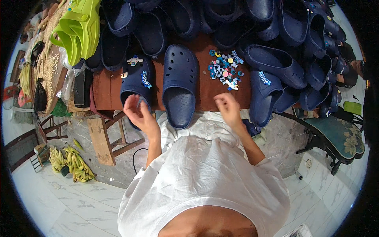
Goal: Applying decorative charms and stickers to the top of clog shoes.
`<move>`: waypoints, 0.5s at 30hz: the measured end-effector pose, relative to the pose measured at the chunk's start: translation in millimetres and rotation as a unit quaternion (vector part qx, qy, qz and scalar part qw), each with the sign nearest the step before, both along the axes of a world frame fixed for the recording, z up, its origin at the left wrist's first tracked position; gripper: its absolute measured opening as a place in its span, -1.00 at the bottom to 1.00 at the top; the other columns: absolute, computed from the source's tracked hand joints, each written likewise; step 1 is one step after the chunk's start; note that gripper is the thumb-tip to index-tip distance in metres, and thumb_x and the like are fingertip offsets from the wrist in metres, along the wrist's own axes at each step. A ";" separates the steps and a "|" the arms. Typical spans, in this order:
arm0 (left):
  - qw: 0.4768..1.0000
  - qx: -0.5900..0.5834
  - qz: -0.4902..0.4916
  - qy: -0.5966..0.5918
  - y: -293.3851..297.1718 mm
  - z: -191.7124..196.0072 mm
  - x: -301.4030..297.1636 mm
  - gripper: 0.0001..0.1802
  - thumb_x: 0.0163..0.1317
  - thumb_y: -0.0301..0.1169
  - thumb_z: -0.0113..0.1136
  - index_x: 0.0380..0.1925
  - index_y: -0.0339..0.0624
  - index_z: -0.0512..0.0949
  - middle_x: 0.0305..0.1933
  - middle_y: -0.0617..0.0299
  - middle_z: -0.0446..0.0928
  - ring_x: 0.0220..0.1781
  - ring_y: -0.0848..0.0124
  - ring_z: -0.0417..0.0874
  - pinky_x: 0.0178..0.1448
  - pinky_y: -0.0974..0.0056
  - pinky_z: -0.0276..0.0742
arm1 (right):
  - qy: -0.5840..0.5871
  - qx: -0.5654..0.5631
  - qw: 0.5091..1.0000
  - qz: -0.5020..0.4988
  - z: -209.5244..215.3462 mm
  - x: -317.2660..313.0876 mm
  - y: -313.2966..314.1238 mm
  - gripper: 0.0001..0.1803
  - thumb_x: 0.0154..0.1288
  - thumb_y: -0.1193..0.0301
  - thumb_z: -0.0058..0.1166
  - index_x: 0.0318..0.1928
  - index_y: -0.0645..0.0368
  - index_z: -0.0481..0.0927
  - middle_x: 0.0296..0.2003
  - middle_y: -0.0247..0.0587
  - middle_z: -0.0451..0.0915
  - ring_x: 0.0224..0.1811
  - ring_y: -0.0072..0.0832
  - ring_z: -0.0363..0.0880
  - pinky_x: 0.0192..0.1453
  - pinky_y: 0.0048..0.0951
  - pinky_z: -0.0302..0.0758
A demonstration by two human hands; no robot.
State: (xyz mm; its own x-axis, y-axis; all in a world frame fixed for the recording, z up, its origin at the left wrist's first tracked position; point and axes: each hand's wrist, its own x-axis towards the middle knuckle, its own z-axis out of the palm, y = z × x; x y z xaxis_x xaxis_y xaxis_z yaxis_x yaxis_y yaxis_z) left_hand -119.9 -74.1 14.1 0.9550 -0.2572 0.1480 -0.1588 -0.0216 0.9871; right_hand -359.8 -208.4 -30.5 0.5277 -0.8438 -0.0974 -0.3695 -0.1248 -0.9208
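Note:
My left hand (141, 117) hovers at the heel opening of a navy clog (134, 81), its fingers loosely spread and apparently holding nothing. Several shoe charms sit on that clog, among them a white figure (135, 60) and a blue lettered one (146, 79). To its right lies a plain navy clog (179, 77) with bare holes, touched by neither hand. My right hand (229, 108) is over the table's near edge, open with bent fingers, slightly blurred. Beyond it is a pile of small colourful shoe charms (226, 69) on the brown cloth (203, 100).
Many navy clogs (272, 65) crowd the back and right, one of them (265, 98) with a blue charm. Lime-green clogs (81, 33) are at the left. A wooden stool (100, 140) and corn cobs (77, 164) stand below left; a green padded chair (335, 136) is at right.

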 end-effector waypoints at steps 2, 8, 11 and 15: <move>0.996 -0.022 -0.087 -0.003 -2.6 10.0 -11.8 -0.72 0.35 -0.67 -0.01 0.05 -0.31 0.41 0.02 0.11 0.53 0.04 0.40 0.59 0.16 0.34 0.49 | 0.052 -0.088 0.994 -0.046 13.1 -8.6 -20.9 -0.86 0.38 0.49 0.08 -0.10 0.19 0.62 -0.25 -0.13 0.56 -0.32 -0.37 0.61 -0.28 -0.37 0.53; 0.929 0.008 -0.334 0.157 -12.0 1.5 -46.1 -0.83 0.40 -0.65 -0.02 -0.12 -0.31 0.55 -0.14 0.23 0.59 -0.12 0.51 0.59 0.04 0.41 0.50 | 0.185 -0.263 0.947 -0.004 7.0 -13.9 -52.2 -0.67 0.30 0.60 0.09 0.08 0.19 0.55 -0.05 0.05 0.42 0.00 0.00 0.50 0.04 -0.14 0.48; 0.901 -0.009 -0.356 0.247 -16.1 -20.2 -57.0 -0.73 0.37 -0.68 -0.06 0.03 -0.33 0.49 0.01 0.18 0.55 0.04 0.48 0.57 0.19 0.37 0.48 | 0.177 -0.279 0.944 -0.003 1.7 -12.7 -56.5 -0.64 0.29 0.61 0.11 0.11 0.21 0.52 -0.06 0.08 0.41 -0.02 0.03 0.51 0.03 -0.09 0.48; 0.911 -0.026 -0.298 0.285 -35.8 -42.4 -58.9 -0.69 0.40 -0.61 -0.07 0.11 -0.33 0.44 0.07 0.15 0.53 0.08 0.43 0.57 0.18 0.36 0.48 | 0.209 -0.212 0.955 0.011 10.7 -14.7 -55.7 -0.59 0.26 0.63 0.13 0.14 0.26 0.49 -0.03 0.08 0.38 -0.02 0.06 0.52 0.05 -0.06 0.49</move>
State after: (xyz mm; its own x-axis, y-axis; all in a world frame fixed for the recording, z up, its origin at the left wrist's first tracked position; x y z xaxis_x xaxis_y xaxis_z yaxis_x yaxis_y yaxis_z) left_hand -178.8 -109.9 -28.3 0.5737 -0.7613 -0.3020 0.4115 -0.0508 0.9100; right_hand -374.5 -264.1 -19.7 0.5352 -0.8435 0.0447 -0.6868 -0.4654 -0.5584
